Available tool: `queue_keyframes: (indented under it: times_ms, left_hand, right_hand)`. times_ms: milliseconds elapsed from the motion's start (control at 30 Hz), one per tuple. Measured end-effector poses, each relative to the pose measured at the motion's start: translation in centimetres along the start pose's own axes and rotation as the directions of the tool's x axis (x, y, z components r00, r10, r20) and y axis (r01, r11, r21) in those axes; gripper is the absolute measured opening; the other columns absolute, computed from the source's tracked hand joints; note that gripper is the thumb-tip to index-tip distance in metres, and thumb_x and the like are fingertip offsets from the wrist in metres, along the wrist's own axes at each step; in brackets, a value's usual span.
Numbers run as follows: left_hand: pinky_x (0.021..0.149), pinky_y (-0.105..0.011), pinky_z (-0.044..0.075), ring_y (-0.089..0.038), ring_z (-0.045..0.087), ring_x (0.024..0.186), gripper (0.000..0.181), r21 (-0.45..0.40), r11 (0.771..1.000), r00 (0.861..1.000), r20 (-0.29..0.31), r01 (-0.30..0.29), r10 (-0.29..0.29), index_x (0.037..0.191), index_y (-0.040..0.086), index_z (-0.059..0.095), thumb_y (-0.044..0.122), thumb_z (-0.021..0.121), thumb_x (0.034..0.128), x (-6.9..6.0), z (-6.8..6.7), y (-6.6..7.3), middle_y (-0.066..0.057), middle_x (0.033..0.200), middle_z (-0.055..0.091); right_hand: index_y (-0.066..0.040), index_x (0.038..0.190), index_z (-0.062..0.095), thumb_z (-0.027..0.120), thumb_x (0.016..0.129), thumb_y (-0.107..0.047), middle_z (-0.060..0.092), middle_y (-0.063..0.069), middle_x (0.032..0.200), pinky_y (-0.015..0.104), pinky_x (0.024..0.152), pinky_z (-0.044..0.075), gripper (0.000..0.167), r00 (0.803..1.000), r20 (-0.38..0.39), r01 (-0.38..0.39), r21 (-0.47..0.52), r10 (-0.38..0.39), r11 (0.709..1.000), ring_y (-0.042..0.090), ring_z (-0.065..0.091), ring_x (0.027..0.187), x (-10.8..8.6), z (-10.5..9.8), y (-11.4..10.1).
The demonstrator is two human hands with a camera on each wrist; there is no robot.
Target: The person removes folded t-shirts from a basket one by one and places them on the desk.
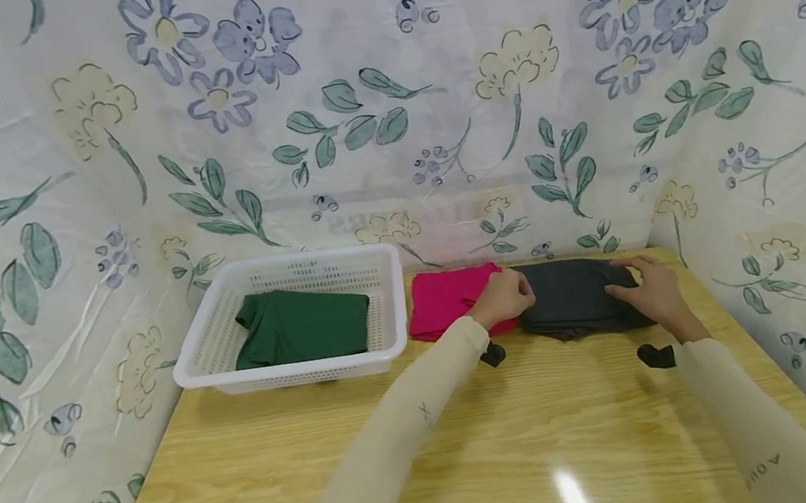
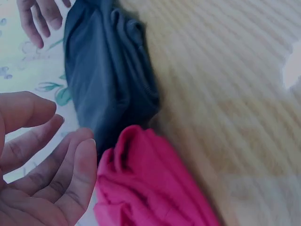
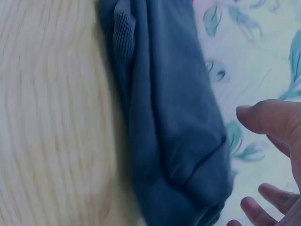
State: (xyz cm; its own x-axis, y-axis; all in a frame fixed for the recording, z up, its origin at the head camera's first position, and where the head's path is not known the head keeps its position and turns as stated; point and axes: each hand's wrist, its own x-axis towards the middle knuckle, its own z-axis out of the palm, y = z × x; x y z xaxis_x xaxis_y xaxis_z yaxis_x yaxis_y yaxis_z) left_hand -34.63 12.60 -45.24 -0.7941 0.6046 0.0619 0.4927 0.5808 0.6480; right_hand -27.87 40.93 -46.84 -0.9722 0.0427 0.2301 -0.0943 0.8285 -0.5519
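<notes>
A dark grey folded garment (image 1: 573, 298) lies at the back right of the table, with a ribbed strip showing at its edge in the right wrist view. Beside it on the left is a folded bright pink garment (image 1: 443, 301). My left hand (image 1: 501, 300) hovers where the two meet, fingers loosely bent and nothing between them. At the dark garment's right end is my right hand (image 1: 656, 293), thumb and fingers spread apart. In the right wrist view that hand (image 3: 282, 155) appears clear of the dark cloth (image 3: 178, 108).
A white perforated plastic basket (image 1: 297, 370) stands at the back left, holding a folded green garment (image 1: 306, 324). Flower-printed cloth (image 1: 390, 144) hangs behind and along both sides of the wooden table (image 1: 530, 429).
</notes>
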Motion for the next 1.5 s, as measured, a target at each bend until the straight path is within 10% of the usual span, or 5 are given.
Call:
queue_keyframes:
  times_ms: [633, 967, 1500]
  left_hand:
    - [0.06, -0.026, 0.048, -0.016, 0.059, 0.066, 0.014, -0.147, 0.986, 0.995, 0.032, -0.084, 0.089, 0.106, 0.007, 0.072, 0.019, 0.065, 0.1029, -3.5, -6.3, 1.0, -0.004, 0.092, 0.068]
    - [0.069, -0.03, 0.054, -0.026, 0.067, 0.088, 0.013, -0.147, 0.987, 0.998, -0.005, -0.06, 0.06, 0.109, 0.008, 0.069, 0.02, 0.064, 0.1031, -6.1, -9.5, -2.0, -0.006, 0.1, 0.068]
    - [0.07, -0.036, 0.058, -0.021, 0.07, 0.074, 0.024, -0.133, 0.99, 0.994, -0.103, -0.042, 0.029, 0.117, 0.001, 0.07, 0.02, 0.064, 0.1031, -10.1, -14.8, -5.3, -0.006, 0.092, 0.072]
  right_hand:
    - [-0.003, 0.146, 0.053, 0.072, 0.099, -0.021, 0.045, 0.029, 0.15, 0.065, 0.092, 0.049, 0.053, 0.986, 0.093, 0.124, 0.134, -0.137, 0.983, 0.053, 0.056, 0.12, 1.5, 1.4, -8.1]
    - [-0.006, 0.142, 0.058, 0.075, 0.097, -0.02, 0.05, 0.025, 0.145, 0.063, 0.094, 0.049, 0.05, 0.973, 0.081, 0.199, 0.194, -0.218, 0.961, 0.047, 0.057, 0.118, 1.9, 3.4, -10.8]
    - [-0.007, 0.145, 0.057, 0.075, 0.097, -0.018, 0.054, 0.021, 0.144, 0.058, 0.091, 0.053, 0.052, 0.942, 0.101, 0.281, 0.284, -0.32, 0.917, 0.042, 0.059, 0.118, 2.5, 6.0, -16.9]
